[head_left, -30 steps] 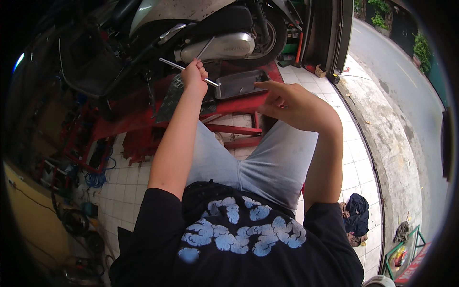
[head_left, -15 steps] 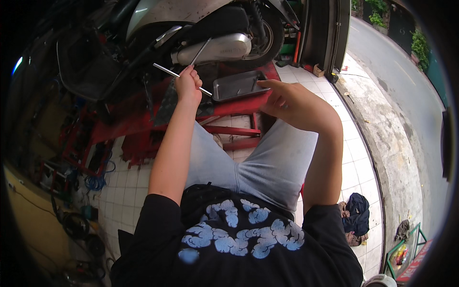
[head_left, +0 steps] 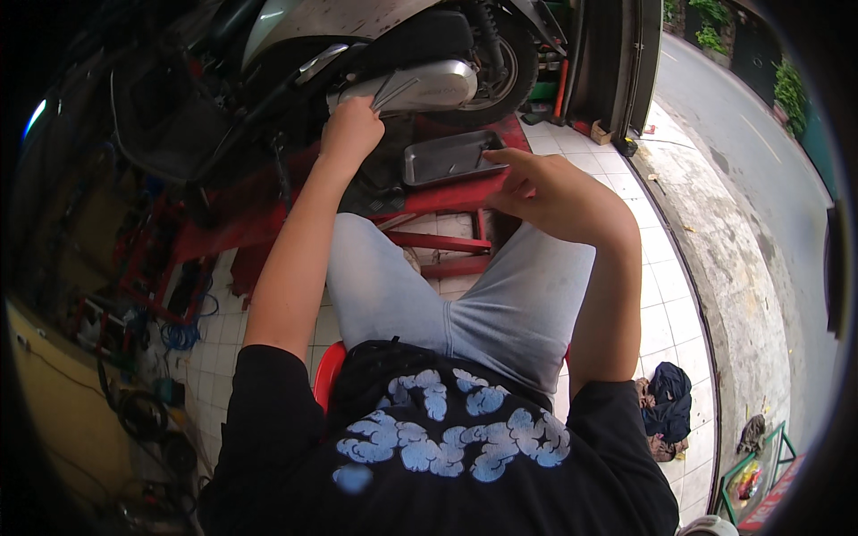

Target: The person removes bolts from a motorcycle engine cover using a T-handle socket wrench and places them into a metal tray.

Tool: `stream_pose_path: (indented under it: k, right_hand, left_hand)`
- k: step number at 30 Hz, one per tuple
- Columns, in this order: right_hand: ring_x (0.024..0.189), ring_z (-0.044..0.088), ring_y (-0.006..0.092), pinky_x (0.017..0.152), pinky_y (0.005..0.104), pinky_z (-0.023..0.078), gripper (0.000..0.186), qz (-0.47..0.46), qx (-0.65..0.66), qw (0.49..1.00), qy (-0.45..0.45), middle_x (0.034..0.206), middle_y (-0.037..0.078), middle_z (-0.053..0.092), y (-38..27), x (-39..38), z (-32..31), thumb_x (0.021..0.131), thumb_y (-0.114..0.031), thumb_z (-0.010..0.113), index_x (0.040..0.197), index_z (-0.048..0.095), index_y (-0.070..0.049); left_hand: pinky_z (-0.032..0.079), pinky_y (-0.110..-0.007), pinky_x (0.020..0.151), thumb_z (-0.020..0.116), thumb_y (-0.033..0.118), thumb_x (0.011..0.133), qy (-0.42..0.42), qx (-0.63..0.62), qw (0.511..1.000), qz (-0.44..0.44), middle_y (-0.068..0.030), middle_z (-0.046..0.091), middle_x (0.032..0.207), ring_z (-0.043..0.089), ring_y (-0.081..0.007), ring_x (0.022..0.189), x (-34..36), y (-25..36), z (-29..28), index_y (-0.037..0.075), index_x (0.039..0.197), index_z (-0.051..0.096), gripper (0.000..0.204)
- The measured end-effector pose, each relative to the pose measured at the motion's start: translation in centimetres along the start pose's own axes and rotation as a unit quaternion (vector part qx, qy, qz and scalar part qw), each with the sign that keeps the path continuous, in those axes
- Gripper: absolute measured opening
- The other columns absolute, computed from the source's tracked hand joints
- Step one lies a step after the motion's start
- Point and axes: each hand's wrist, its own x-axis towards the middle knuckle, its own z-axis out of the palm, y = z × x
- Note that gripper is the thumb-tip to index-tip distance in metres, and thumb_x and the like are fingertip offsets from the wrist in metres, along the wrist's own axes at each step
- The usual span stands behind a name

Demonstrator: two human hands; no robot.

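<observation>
My left hand (head_left: 351, 128) is closed around a T-handle wrench (head_left: 394, 93). Two thin metal lengths of it stick out past the knuckles, in front of the silver engine side cover (head_left: 444, 85) of a motorbike (head_left: 353, 27); whether the tip touches the cover, I cannot tell. My right hand (head_left: 552, 195) hovers over the near right corner of a dark metal tray (head_left: 413, 168). Its index finger and thumb are apart, the other fingers curl inward, and nothing shows in them. One or more small dark pieces lie in the tray.
The tray rests on a red lift platform (head_left: 438, 197), with red frame bars (head_left: 442, 241) below it. A rear wheel (head_left: 514, 76) stands behind. Blue hose (head_left: 181, 336) coils at left; dark cloth (head_left: 668, 397) lies on white tiles at right. A red seat (head_left: 328, 373) shows beneath me.
My left hand has moved forward and slightly left toward the engine cover, and the wrench has turned in view. My right hand has hardly moved.
</observation>
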Motion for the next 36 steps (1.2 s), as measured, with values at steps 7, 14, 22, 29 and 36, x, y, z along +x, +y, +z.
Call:
stream_pose_path:
  k: [7,14,22,29,36]
  right_hand:
    - [0.080,0.068,0.0275,0.074,0.0346,0.052,0.050,0.011,-0.001,1.000,-0.009,0.089,0.016,0.071,-0.4,0.0,0.1,0.090,-0.022,0.067,0.134,0.053,-0.004]
    - [0.082,0.067,0.0271,0.075,0.0343,0.052,0.052,0.015,-0.013,1.000,0.001,0.092,0.015,0.070,0.1,0.3,0.0,0.090,-0.026,0.067,0.135,0.052,-0.005]
    - [0.084,0.067,0.0274,0.075,0.0347,0.052,0.051,0.024,-0.001,1.000,-0.002,0.093,0.015,0.070,0.6,0.4,0.2,0.090,-0.026,0.067,0.134,0.052,-0.005]
    - [0.083,0.067,0.0276,0.075,0.0351,0.052,0.051,-0.008,-0.014,1.000,0.014,0.091,0.015,0.070,0.4,1.0,1.0,0.089,-0.024,0.068,0.133,0.053,-0.004]
    - [0.083,0.068,0.0282,0.072,0.0360,0.053,0.052,-0.002,-0.020,1.000,-0.003,0.094,0.016,0.070,0.5,1.2,1.7,0.087,-0.025,0.067,0.132,0.053,-0.004]
  left_hand:
    - [0.055,-0.046,0.074,0.057,0.010,0.084,-0.072,0.202,0.968,0.128,-0.0185,0.070,0.088,0.069,-0.0358,0.086,2.0,-0.1,-0.1,0.001,0.103,0.067,0.023]
    - [0.056,-0.045,0.070,0.058,0.013,0.086,-0.059,0.220,0.959,0.171,-0.0172,0.070,0.082,0.070,-0.0344,0.080,0.3,0.0,0.4,0.000,0.112,0.063,0.029]
    - [0.056,-0.043,0.064,0.058,0.012,0.085,-0.050,0.257,0.934,0.245,-0.0160,0.070,0.081,0.070,-0.0320,0.075,1.5,0.2,0.5,0.001,0.095,0.066,0.017]
    - [0.055,-0.044,0.066,0.062,0.010,0.083,-0.116,0.335,0.881,0.314,-0.0142,0.069,0.079,0.070,-0.0322,0.076,3.2,0.7,-0.3,0.002,0.111,0.064,0.029]
    - [0.053,-0.046,0.073,0.062,0.023,0.088,-0.100,0.113,0.975,0.162,-0.0207,0.068,0.080,0.068,-0.0376,0.085,3.2,-0.3,1.2,0.000,0.096,0.067,0.024]
